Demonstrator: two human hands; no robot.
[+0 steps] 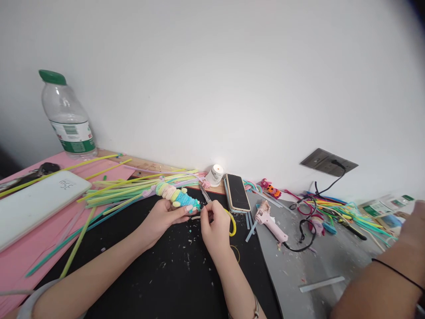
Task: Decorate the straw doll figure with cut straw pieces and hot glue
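Observation:
My left hand (164, 221) is wrapped round a pipe-cleaner figure (171, 192) in bands of yellow, cream and blue, with small yellow knobs on its sides. It is tilted, its blue end towards my right hand. My right hand (214, 221) is closed in a pinch at that blue end, beside a small dark piece (202, 206). What the right fingertips grip is too small to make out. Just behind the right hand lies a metal tool (205, 194), partly hidden. A yellow pipe cleaner (234, 225) curves out past the same hand.
Bundled pipe cleaners (116, 190) lie left of a white cup (215, 174) and a phone (237, 192). A pink glue gun (269, 223) with a black cord rests on the right. A power bank (40, 206) and plastic bottle (71, 119) stand left. Another person's arm (388, 270) reaches in.

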